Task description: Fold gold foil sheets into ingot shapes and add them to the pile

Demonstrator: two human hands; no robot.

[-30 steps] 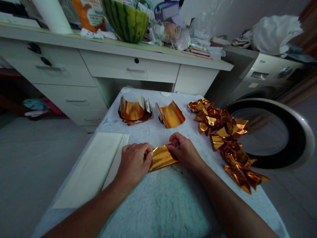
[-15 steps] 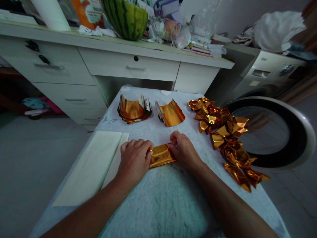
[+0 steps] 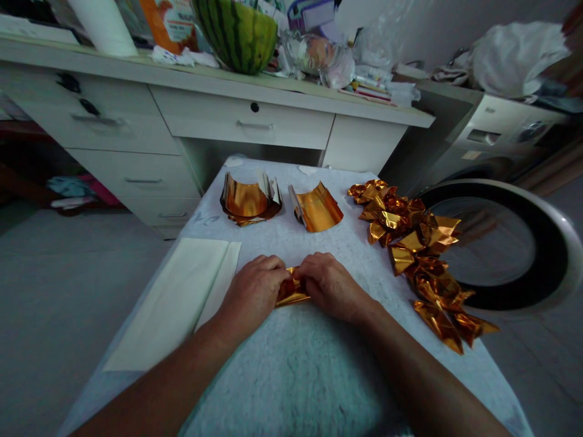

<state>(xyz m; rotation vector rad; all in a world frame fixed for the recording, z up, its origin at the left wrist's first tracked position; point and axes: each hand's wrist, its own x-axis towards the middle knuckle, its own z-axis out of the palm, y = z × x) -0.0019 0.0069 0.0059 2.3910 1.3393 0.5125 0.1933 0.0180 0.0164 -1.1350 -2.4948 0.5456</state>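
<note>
A strip of folded gold foil paper [image 3: 293, 296] lies on the cloth-covered table between my hands. My left hand [image 3: 260, 285] is closed on its left end, fingers curled over it. From the other side my right hand [image 3: 330, 284] grips the right part, fingertips bent down onto the foil. Only the middle and near edge of the foil show; the hands hide its ends. Beyond them stand a curved stack of gold paper sheets [image 3: 248, 200] and a smaller curved gold stack [image 3: 319, 209]. Several folded gold foil pieces [image 3: 407, 243] lie heaped at the right.
White folded paper [image 3: 173, 297] lies on the table's left side. Behind the table runs a white counter with drawers [image 3: 246, 121], bearing a cut watermelon [image 3: 237, 39] and plastic bags. At the right, a washing machine's open round door [image 3: 553, 243] stands against the table edge.
My right hand has moved left, nearer my left hand, and its fingers now curl over the foil. Less of the gold paper shows between the hands. The view has shifted slightly.
</note>
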